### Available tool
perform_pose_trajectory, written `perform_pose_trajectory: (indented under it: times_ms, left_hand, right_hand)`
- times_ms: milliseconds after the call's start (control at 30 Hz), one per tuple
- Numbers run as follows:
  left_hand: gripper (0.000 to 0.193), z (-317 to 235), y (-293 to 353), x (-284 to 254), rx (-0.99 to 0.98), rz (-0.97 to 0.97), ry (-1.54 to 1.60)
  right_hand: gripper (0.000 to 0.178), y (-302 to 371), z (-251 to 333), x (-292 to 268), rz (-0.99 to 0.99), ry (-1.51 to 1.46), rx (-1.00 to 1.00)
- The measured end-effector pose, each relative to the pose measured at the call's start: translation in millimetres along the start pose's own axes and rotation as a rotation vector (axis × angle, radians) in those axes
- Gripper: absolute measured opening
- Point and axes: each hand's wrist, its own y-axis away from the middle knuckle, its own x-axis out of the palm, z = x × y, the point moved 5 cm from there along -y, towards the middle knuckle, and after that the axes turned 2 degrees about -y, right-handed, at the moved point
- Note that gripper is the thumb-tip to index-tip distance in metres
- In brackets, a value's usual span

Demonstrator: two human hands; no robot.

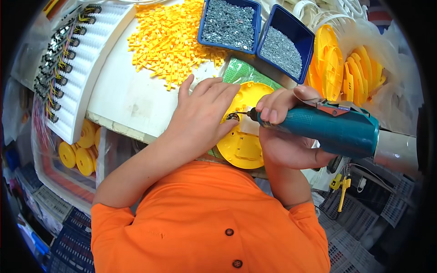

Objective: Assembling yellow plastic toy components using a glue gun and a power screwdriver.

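My right hand (pixel 287 132) is wrapped round a teal electric screwdriver (pixel 330 129) lying nearly level, its bit pointing left. The bit's tip reaches a small round black part (pixel 233 117) at the left edge of a round yellow plastic housing (pixel 243 148). Across the housing's left side rests my left hand (pixel 202 111), fingers stretched and spread, the thumb touching or very close to the black part. The left fingers hide some of the housing's upper left rim. A green patterned sheet or bag (pixel 250 73) lies just behind the housing.
Beyond the hands are a heap of small yellow parts (pixel 166 38) and two blue bins of metal pieces (pixel 230 22) (pixel 280 52). Yellow shells (pixel 327 59) stand at right. A white foam tray (pixel 93 57) with wired parts is at left, above a crate of yellow discs (pixel 84 159).
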Motion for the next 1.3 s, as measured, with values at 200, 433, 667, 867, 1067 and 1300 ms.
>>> perform_pose_trajectory:
  times_ms: [200, 433, 667, 867, 1067, 1300]
  left_hand:
    - [0.064, -0.9, 1.6, 0.4, -0.003, -0.01, 0.016]
    - [0.064, 1.5, 1.0, 6.8, -0.024, -0.011, 0.024]
    - [0.055, 15.9, -28.4, -13.9, 0.095, -0.075, 0.109]
    - [0.005, 95.0, -121.1, -33.9, 0.265, -0.316, -0.438]
    - [0.006, 70.0, -148.7, -2.4, 0.303, -0.425, -0.517]
    - [0.004, 69.5, -123.2, -5.8, 0.247, -0.589, -0.479]
  right_hand:
    - [0.095, 1.4, -2.2, 1.5, -0.055, -0.003, 0.022]
    - [0.091, -0.8, -13.3, -1.6, 0.08, -0.005, 0.093]
    - [0.106, -17.5, 17.3, 1.8, -0.059, 0.106, 0.077]
    - [0.092, -27.0, 47.1, 0.1, -0.094, -0.036, 0.108]
    - [0.077, -0.9, 53.6, -46.5, -0.057, 0.065, 0.089]
    - [0.083, -19.3, 36.3, -49.3, -0.347, 0.126, 0.106]
